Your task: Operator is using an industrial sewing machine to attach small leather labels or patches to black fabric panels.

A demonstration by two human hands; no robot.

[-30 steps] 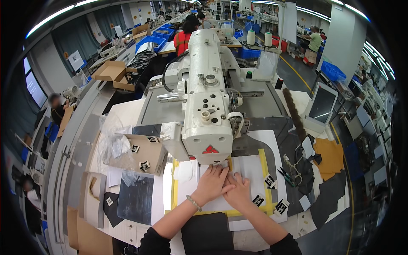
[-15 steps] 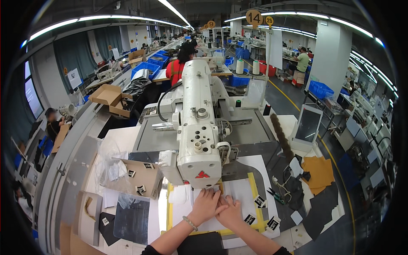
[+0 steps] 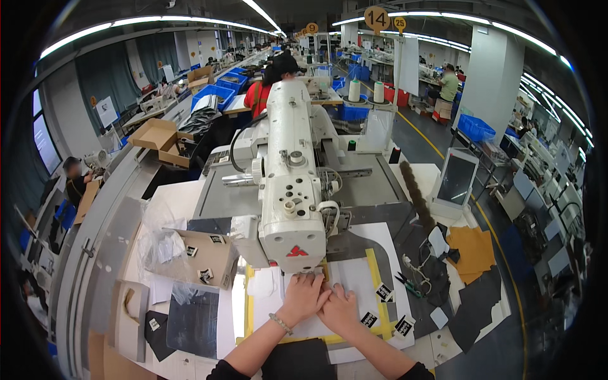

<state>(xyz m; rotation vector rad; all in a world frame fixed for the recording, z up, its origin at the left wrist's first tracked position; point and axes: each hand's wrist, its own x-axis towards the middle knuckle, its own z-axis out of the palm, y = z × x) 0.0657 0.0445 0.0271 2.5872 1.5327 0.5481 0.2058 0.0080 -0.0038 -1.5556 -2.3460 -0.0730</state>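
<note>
My left hand [image 3: 303, 297], with a beaded bracelet on its wrist, rests beneath the head of a large white sewing machine [image 3: 292, 215]. Its fingers stretch forward on a white sheet [image 3: 311, 328], their tips close to the needle area. Beside it my right hand [image 3: 339, 311] lies with its fingers forward and spread, its inner side touching the left thumb. Yellow tape [image 3: 373, 272] borders the sheet. Several small black-and-white labels, one of them a label [image 3: 369, 319], lie right of my right hand. Whatever is under the fingertips stays hidden.
A cardboard box [image 3: 193, 278] with labels stands left of the machine. On the right are green-handled snips [image 3: 410, 286], dark cloth scraps [image 3: 478, 310], mustard cloth [image 3: 470, 252] and a screen [image 3: 457, 180]. A person in red [image 3: 256, 98] sits beyond the machine.
The view has shifted slightly. Both hands remain at nearly the same place on the sheet, and the right fingers are a little more spread. The head of the person in red has turned.
</note>
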